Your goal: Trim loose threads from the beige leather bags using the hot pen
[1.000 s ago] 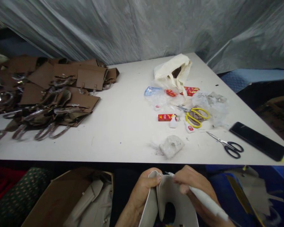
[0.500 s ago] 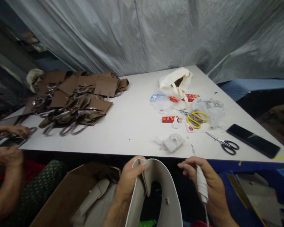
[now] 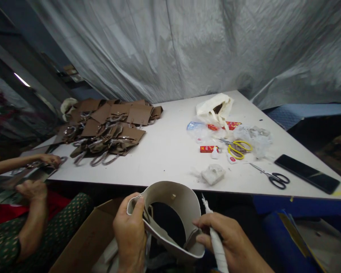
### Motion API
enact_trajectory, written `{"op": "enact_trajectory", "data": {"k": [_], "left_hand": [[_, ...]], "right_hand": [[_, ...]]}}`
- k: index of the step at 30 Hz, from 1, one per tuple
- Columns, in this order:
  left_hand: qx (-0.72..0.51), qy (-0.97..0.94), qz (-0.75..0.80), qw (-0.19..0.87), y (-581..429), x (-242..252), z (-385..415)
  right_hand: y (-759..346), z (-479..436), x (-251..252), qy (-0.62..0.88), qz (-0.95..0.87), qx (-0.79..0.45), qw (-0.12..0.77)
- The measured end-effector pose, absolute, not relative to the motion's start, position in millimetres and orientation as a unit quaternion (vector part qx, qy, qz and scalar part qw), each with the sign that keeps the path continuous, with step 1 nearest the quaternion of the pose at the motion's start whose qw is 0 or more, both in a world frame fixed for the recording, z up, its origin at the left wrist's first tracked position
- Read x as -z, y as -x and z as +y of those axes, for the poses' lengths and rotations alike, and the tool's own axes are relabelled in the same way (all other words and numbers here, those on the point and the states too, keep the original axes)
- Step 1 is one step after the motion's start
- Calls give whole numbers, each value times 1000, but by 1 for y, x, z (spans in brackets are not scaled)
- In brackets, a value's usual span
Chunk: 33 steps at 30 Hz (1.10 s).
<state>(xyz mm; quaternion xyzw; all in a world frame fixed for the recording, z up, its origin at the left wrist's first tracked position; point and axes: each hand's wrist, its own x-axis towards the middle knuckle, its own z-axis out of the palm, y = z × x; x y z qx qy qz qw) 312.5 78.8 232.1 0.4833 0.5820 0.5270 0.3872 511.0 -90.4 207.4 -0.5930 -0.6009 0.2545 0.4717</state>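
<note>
In front of the table edge, my left hand (image 3: 132, 231) is closed on the left side of a grey-beige bag body (image 3: 170, 189), thumb inside the rim and fingers outside. The bag's mouth faces up, and a small stud shows on its inner wall. My right hand (image 3: 226, 233) grips a pointed tool with a white-wrapped handle (image 3: 216, 242), its thin tip pointing up and away from the bag. The thumb and forefinger of that hand also meet the bag's right rim. The lower part of the bag is hidden.
Brown bags (image 3: 110, 121) are heaped at the table's left. To the right lie yellow-handled scissors (image 3: 240, 149), black-handled scissors (image 3: 277, 178), a phone (image 3: 307, 173), a whitish lump (image 3: 213, 174) and a cream cloth bag (image 3: 214, 106). A co-worker's hands (image 3: 34, 189) work at left beside a cardboard box (image 3: 79, 239).
The bag body has turned from upright and folded to mouth-up and spread round. My right hand has moved left to its rim, still gripping the wrapped tool. The view has shifted.
</note>
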Motion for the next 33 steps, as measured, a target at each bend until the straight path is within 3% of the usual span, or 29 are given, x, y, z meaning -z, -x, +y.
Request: {"op": "enact_trajectory", "data": {"k": [5, 8, 16, 25, 33], "left_hand": [[-543, -490, 592, 339, -318, -227, 71], [-543, -489, 599, 327, -318, -222, 70], [-538, -466, 618, 333, -300, -209, 72], [-518, -500, 614, 324, -285, -194, 71], [-528, -444, 620, 372, -280, -200, 65]], "right_hand": [[-500, -77, -209, 658, -605, -261, 365], [-492, -67, -204, 670, -605, -256, 347], [-482, -59, -182, 714, -493, -263, 422], [-483, -57, -169, 659, -385, -438, 474], [-485, -58, -178, 653, -386, -402, 512]]}}
